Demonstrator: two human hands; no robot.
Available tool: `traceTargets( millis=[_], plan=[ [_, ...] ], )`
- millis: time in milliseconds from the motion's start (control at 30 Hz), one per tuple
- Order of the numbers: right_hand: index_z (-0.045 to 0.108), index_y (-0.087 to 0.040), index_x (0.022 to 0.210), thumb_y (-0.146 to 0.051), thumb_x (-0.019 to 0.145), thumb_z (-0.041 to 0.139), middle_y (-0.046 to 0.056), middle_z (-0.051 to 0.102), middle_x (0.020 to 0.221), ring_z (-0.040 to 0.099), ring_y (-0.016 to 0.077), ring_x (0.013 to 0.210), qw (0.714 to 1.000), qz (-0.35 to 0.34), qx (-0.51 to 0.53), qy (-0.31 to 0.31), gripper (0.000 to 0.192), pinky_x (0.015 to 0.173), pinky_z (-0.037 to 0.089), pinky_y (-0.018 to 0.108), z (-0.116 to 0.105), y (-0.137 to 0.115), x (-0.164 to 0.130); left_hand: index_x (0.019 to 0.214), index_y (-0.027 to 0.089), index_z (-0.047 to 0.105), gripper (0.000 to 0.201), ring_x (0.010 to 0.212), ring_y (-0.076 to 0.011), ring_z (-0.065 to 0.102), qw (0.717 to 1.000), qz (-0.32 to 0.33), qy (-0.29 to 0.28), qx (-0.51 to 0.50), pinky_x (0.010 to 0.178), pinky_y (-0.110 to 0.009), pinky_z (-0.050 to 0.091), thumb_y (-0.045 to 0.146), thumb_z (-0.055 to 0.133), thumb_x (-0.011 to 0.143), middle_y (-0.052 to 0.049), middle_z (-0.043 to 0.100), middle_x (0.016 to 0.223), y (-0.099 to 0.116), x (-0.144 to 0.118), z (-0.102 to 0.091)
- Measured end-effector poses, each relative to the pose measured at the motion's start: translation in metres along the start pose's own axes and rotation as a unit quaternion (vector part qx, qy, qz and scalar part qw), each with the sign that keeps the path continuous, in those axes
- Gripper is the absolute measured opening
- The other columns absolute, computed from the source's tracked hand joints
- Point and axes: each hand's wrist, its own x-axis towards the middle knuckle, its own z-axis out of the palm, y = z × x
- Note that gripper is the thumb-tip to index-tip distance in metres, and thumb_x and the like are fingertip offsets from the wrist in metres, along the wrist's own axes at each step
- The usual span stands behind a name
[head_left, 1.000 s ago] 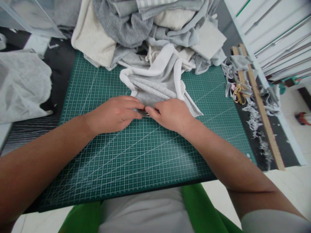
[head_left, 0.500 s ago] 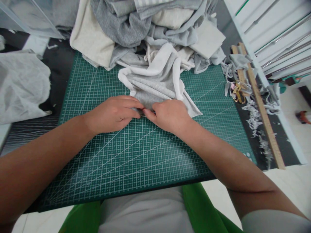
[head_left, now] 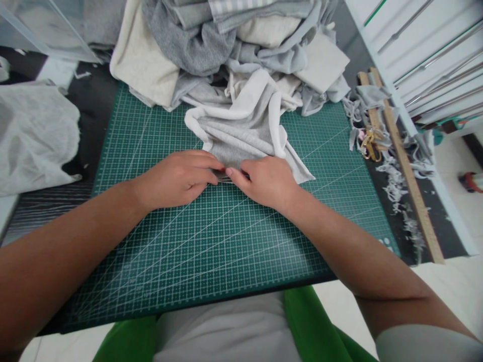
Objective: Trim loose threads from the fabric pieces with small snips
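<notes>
A crumpled piece of light grey fabric with curled white edges lies on the green cutting mat. Its near edge is between my two hands. My left hand pinches that edge from the left, fingers pointing right. From the right, my right hand grips the same edge, its thumb lying along it. The fingertips of both hands almost meet. Parts of the edge are hidden under the fingers.
A heap of grey and cream fabric covers the mat's far side. To the right lie gold-handled scissors, a wooden ruler and fabric scraps. A pale cloth and a clear plastic bin are at left.
My right thumb and fingers have shifted slightly right along the fabric's near edge, opening a small gap to my left fingertips. The left hand stays nearly still.
</notes>
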Motion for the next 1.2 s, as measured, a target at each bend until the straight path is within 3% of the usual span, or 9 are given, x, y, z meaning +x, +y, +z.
traceTargets(
  millis=[1200],
  plan=[
    [0.076,-0.021,0.08,-0.057,0.101,0.034,0.007,0.072,0.069,0.062,0.0205,0.064,1.0,-0.018,-0.001,0.02,0.059,0.056,0.021,0.033,0.0013,0.0032,-0.0003,0.093,0.02,0.074,0.03,0.114,-0.0204,0.067,1.0,-0.012,0.002,-0.017,0.104,-0.036,0.054,0.002,0.052,0.085,-0.005,0.074,0.115,0.0001,0.0001,0.0005]
  ],
)
